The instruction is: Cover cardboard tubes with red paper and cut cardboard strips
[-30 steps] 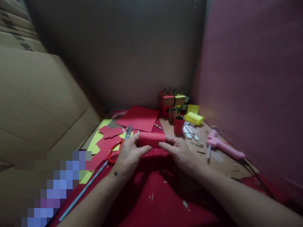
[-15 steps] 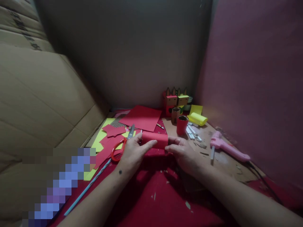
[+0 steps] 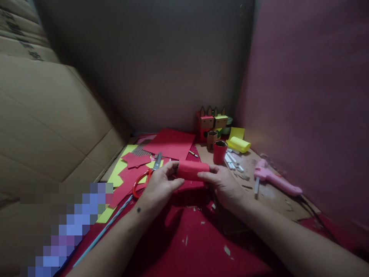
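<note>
A curled piece of red paper, rolled into a short tube, is held level above the red cloth. My right hand grips its right end, the thumb pressed on the front and the fingers behind. At the left end is my left hand, its fingers curled around the edge and partly hidden, its thumb by the lower edge. Beside my left wrist lie scissors with red handles. Just beyond my right hand stands a small red cup-like tube, with a bare cardboard tube behind it.
Red and yellow paper scraps and a red sheet lie left and back. White sticks, a yellow paper roll and a pink glue gun rest on cardboard at right. Two eared box figures stand behind.
The red paper roll has shifted slightly right against my left hand. My left thumb has come off its front, and my right thumb has slid further onto it.
</note>
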`<state>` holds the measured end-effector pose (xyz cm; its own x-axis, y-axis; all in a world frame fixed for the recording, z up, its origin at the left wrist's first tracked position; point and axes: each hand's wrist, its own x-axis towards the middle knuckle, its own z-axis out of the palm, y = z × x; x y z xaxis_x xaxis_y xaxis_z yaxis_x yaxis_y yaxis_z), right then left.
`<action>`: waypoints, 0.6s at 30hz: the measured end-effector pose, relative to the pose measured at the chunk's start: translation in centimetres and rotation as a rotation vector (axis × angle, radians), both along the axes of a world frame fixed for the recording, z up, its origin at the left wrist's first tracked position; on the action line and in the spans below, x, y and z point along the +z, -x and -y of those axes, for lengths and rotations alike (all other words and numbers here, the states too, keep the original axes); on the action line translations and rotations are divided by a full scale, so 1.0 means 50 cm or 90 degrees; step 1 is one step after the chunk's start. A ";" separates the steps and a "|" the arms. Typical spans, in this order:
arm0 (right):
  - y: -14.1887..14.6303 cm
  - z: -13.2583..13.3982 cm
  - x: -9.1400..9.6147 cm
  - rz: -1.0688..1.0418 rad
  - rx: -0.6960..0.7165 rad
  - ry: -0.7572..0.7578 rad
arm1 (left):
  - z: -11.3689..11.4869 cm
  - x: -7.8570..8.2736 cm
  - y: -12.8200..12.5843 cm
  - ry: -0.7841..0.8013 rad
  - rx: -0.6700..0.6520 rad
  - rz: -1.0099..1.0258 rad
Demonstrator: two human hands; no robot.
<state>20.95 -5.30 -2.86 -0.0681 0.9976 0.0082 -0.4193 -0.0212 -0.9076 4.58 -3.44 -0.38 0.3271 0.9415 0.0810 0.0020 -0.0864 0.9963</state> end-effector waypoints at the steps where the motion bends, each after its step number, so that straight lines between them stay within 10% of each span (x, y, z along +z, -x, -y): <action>1: -0.002 -0.003 -0.002 -0.004 -0.002 0.002 | -0.003 -0.002 0.002 -0.012 0.011 0.003; 18: 0.003 0.007 0.001 -0.007 0.054 0.046 | -0.004 -0.012 -0.005 0.028 0.101 0.073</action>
